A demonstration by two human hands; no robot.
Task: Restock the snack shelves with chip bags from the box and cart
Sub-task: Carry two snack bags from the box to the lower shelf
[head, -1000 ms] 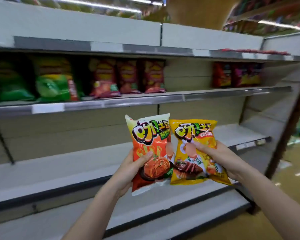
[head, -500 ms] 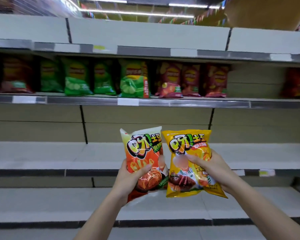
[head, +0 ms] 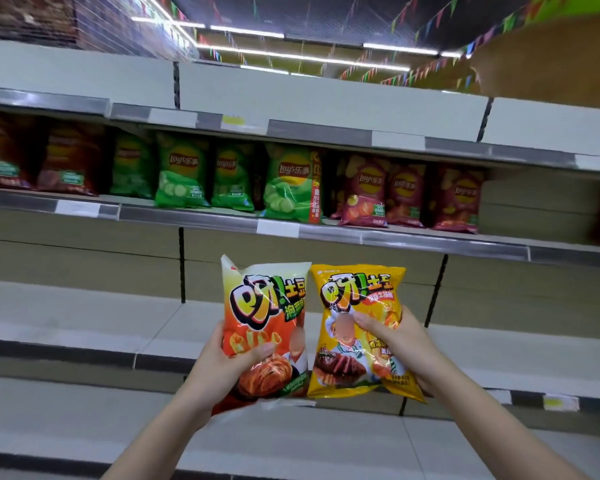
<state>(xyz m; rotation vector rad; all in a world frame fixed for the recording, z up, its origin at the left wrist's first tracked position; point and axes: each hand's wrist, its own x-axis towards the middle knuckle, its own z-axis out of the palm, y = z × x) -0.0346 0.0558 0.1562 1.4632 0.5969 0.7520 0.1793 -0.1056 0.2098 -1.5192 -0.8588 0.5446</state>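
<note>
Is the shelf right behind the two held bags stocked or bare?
Bare in view: the shelf behind the orange bag and yellow bag shows only its surface; the Lay's bags stand one shelf up.

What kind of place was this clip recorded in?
Most likely a supermarket or convenience-store snack aisle: long tiered shelves with price-label strips, rows of green chip bags and red chip bags on display, and strip lights with bunting overhead.

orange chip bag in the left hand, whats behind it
Behind the orange chip bag lie bare shelf boards and back panel. The left hand grips its lower edge; fingers behind it are hidden.
</note>
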